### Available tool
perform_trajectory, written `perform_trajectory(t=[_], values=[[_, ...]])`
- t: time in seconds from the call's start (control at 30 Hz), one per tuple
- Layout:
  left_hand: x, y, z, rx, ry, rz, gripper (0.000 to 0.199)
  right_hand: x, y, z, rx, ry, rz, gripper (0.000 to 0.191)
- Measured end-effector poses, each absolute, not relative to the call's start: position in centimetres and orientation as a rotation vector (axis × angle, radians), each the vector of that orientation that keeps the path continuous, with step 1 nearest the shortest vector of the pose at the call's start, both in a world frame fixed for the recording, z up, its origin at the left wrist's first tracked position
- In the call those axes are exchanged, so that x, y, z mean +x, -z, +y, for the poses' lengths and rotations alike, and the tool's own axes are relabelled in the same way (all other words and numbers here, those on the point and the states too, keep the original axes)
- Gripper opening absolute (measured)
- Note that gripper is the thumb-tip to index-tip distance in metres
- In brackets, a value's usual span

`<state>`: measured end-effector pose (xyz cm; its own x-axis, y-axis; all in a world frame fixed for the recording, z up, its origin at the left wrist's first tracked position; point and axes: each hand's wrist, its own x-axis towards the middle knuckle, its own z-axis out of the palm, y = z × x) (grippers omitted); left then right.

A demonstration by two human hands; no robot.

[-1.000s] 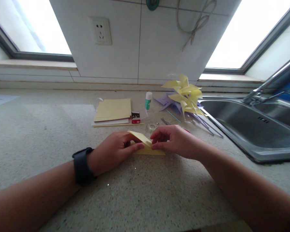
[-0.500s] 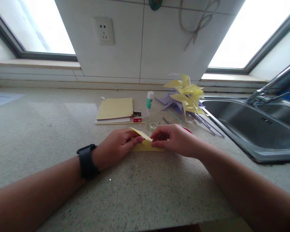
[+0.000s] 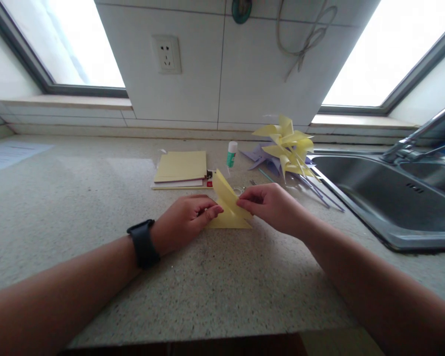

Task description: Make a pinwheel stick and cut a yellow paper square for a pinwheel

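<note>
Between my hands is a sheet of yellow paper (image 3: 226,200), partly on the counter, with one flap standing up and a pointed corner at its lower right. My left hand (image 3: 189,217), with a dark watch on the wrist, pinches the paper's left side between thumb and fingers. On the other side, my right hand (image 3: 269,205) grips the edge of the raised flap between thumb and fingertips. Behind the paper, a small red box (image 3: 209,179) and a tape roll (image 3: 239,190) are partly covered.
A stack of yellow paper (image 3: 181,165) lies at the back, near an upright glue stick (image 3: 231,154). To the right are yellow pinwheels (image 3: 287,141) and purple ones (image 3: 261,155) with sticks. A steel sink (image 3: 378,193) bounds the right side. Printed paper (image 3: 15,154) lies far left.
The yellow paper's flap has come up and opened wider, now hiding part of the red box. My right hand has shifted slightly right with its edge. The view has shifted a little.
</note>
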<state>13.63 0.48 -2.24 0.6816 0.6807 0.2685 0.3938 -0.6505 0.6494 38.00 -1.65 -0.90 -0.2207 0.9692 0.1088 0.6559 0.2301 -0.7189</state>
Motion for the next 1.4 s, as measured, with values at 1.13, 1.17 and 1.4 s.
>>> perform_trajectory(t=[1.13, 1.17, 1.4], values=[[15.0, 0.6, -1.4, 1.553, -1.012, 0.792, 0.029, 36.5, -0.7, -3.2, -0.953, -1.109, -1.478, 0.029], [14.9, 0.6, -1.3, 1.551, -1.024, 0.796, 0.028, 36.6, -0.5, -3.1, -0.951, -1.108, -1.455, 0.029], [14.7, 0.1, -1.2, 1.538, -1.097, 0.800, 0.026, 36.9, -0.6, -2.8, -0.948, -1.175, -1.340, 0.029]])
